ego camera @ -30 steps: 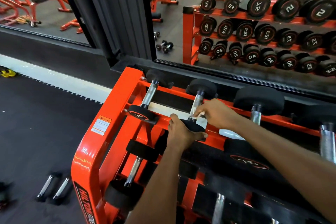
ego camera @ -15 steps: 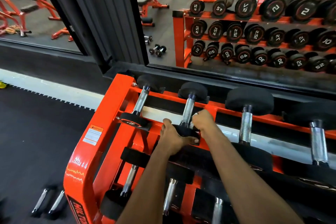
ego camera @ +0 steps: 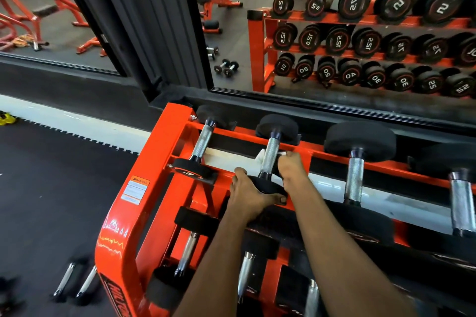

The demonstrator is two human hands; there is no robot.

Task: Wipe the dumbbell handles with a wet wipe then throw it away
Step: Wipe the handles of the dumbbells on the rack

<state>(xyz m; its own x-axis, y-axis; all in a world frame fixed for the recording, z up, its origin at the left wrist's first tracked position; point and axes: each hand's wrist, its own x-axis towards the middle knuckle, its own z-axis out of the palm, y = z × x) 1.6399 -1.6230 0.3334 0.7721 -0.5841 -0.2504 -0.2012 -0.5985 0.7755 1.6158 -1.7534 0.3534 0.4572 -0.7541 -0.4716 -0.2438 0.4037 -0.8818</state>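
head view: only camera, all lines below come from it
rack: orange dumbbell rack (ego camera: 144, 188), tiered, standing against a wall mirror (ego camera: 334, 33)
target dumbbell: second dumbbell (ego camera: 269, 156) from the left on the top tier, knurled chrome handle running away from the camera
left hand: left hand (ego camera: 247, 195) clamped over the near black head of that dumbbell, fingers wrapped across its top edge
right hand: right hand (ego camera: 291, 166) closed at the right side of the handle, gripping the wipe against the metal
wipe: white wet wipe (ego camera: 261, 156) bunched around the handle, showing on its left side and just above the right-hand fingers
neighbours: leftmost dumbbell (ego camera: 203, 141) and third dumbbell (ego camera: 356, 162) on the same tier, neither touched
floor: black rubber mat (ego camera: 51, 188), two chrome-handled pieces lying left of the rack base
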